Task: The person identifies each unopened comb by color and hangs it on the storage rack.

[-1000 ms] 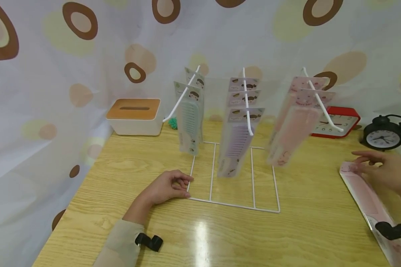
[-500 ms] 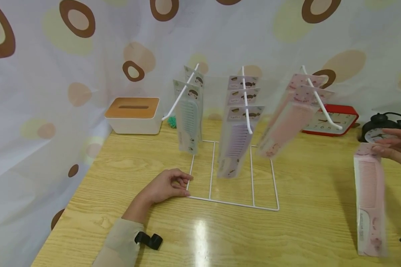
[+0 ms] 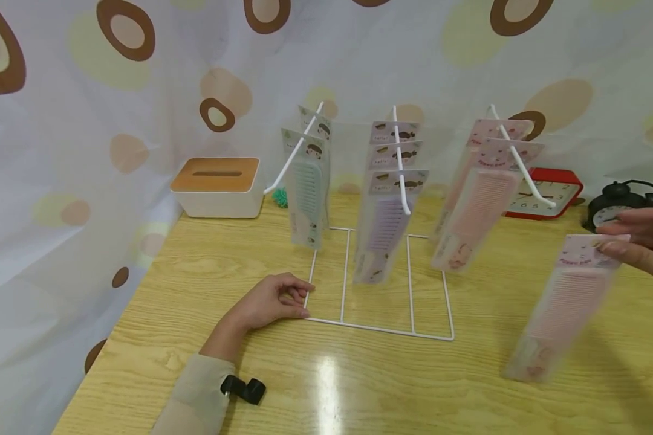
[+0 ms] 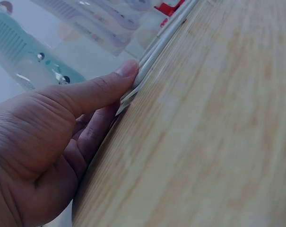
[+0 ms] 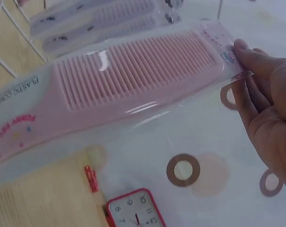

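My right hand (image 3: 644,244) pinches the top card of a packaged pink comb (image 3: 560,308), which hangs tilted above the table at the right. In the right wrist view the comb (image 5: 138,71) shows through its clear sleeve. My left hand (image 3: 274,302) grips the front left corner of a white wire rack (image 3: 378,329), with the thumb (image 4: 102,90) on the wire in the left wrist view. From the rack's prongs hang packaged combs: green ones (image 3: 307,190) at left, purple ones (image 3: 386,229) in the middle, pink ones (image 3: 479,205) at right.
A white tissue box (image 3: 217,202) with a wooden lid stands at the back left. Behind the right prong is a red clock (image 3: 549,193), and beside it a black alarm clock (image 3: 615,205), partly behind my right hand. A patterned curtain (image 3: 141,121) backs the wooden table (image 3: 283,368).
My right hand has lifted the pink comb off the table, and its lower end has swung left. The hanging pink combs swayed left and back. My left hand stays on the rack.
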Available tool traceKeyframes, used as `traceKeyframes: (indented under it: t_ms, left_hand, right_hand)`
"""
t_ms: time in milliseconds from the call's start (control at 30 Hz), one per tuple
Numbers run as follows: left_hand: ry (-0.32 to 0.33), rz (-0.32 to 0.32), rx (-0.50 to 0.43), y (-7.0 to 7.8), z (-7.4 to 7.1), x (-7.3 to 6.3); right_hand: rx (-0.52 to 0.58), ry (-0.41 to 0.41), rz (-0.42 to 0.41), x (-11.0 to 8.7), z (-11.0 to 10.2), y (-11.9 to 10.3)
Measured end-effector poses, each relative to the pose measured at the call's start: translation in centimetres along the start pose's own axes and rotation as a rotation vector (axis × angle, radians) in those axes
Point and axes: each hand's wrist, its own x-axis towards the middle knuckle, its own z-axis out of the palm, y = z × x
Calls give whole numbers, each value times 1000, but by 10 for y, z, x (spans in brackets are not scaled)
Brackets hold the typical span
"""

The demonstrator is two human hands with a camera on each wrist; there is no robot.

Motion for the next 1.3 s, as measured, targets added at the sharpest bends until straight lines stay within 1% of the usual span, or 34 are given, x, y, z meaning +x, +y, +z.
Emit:
traceKeyframes:
  t_ms: [33, 67, 167, 200, 233, 300, 333, 400, 433, 500, 633, 767, 867, 933, 1000, 1100, 1167, 1233, 1267, 1300]
  left_hand:
    - [-2, 1, -2, 0, 0, 0]
    - [-2, 2, -2, 0, 0, 1]
    - [-5, 6, -4, 0, 0, 1]
    - [-4, 7, -5, 0, 0, 1]
    - [-4, 8, -3, 1, 0, 1]
    - [-5, 8, -5, 1, 0, 2]
    - [-6, 7, -8, 1, 1, 2]
    - [-8, 6, -11, 1, 1, 3]
    - [-10, 6, -14, 1, 2, 3]
    - [-12, 5, -22, 1, 2, 4]
    - [-11, 5, -25, 1, 3, 5]
    - [-10, 4, -18, 0, 3, 6]
    - [-8, 4, -13, 0, 2, 6]
    - [-6, 1, -9, 0, 2, 6]
    - [-4, -5, -8, 0, 3, 5]
    - [0, -11, -6, 1, 2, 5]
    - [-1, -11, -5, 1, 3, 5]
    - [-2, -11, -5, 1, 3, 5]
    - [-2, -13, -4, 1, 3, 5]
    - [-6, -12, -4, 1, 2, 5]
  right_hand:
    - [28, -5, -36, 0, 3, -8]
    - [79, -5, -53, 0, 7, -17]
    - [343, -35, -115, 2, 18, -40]
    - [392, -40, -132, 3, 21, -48]
    - [465, -50, -149, 5, 24, -54]
    - [557, -61, -177, 8, 29, -64]
    - [560, -63, -191, 10, 31, -69]
    - [584, -43, -184, 14, 36, -76]
    - [635, -40, -187, 17, 39, -78]
    - [702, -33, -183, 22, 44, -82]
    - [710, 4, -180, 29, 54, -89]
    - [646, 16, -176, 34, 60, -94]
    - [625, -17, -150, 40, 63, -93]
    - [545, -19, -110, 44, 64, -93]
    - [434, -11, -79, 49, 65, -92]
    - [300, 8, -68, 56, 67, -89]
    - [346, -9, -85, 60, 68, -87]
    - [460, -37, -109, 62, 68, -83]
    - [491, -47, -119, 62, 68, -82]
    - [487, -48, -127, 62, 68, -81]
